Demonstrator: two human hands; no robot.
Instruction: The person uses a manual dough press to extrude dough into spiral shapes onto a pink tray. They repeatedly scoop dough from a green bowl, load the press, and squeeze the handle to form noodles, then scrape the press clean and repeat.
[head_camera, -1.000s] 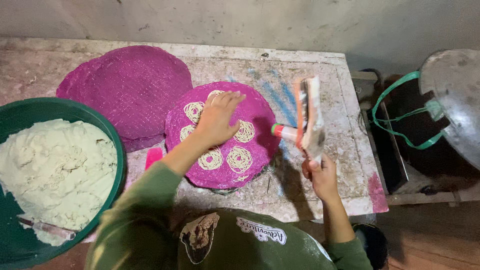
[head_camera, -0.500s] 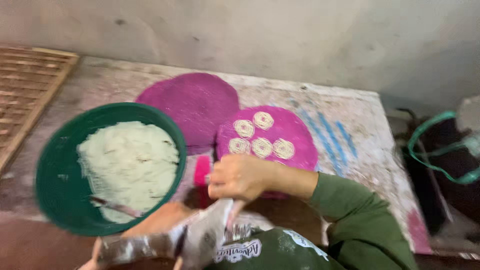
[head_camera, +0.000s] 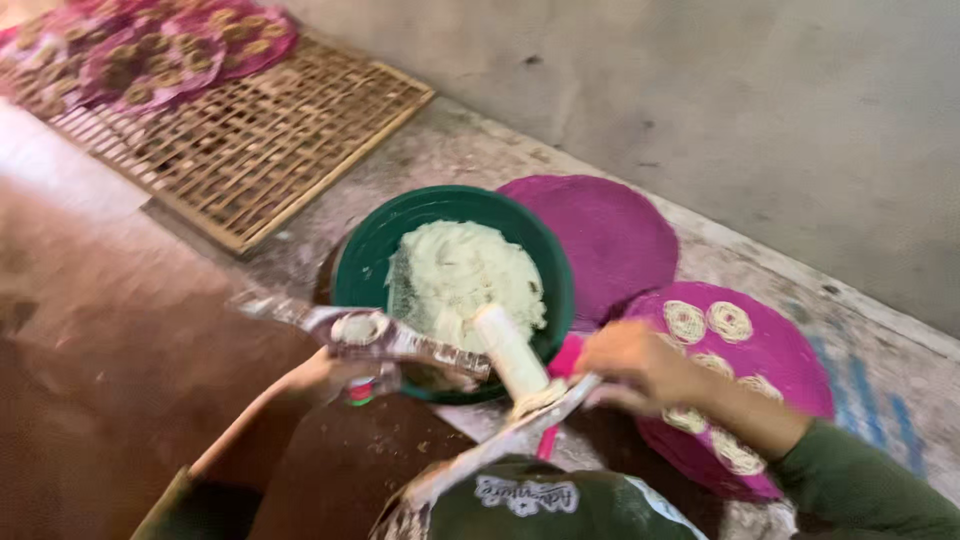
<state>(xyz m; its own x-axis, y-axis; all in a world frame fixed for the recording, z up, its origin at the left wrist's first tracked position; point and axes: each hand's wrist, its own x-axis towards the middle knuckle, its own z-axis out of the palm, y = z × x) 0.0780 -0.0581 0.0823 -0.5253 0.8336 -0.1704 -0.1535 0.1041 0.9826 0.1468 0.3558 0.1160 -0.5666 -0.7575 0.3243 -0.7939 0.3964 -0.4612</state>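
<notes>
Dough press (head_camera: 440, 345) held open over green bowl (head_camera: 455, 290) of dough, at table (head_camera: 900, 400) edge.
Left hand (head_camera: 330, 378) fingers clenched on lower handle, right hand (head_camera: 635, 365) fingers gripping upper arm; risk: dough-slick grip slipping, press dropping into bowl.

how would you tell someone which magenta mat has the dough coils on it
Start at the green bowl of pale dough on the stone counter. Two round magenta mats lie to its right: the bare mat touches the bowl, and the coiled mat lies beyond it, behind the right hand, carrying pale spiral coils.
</notes>
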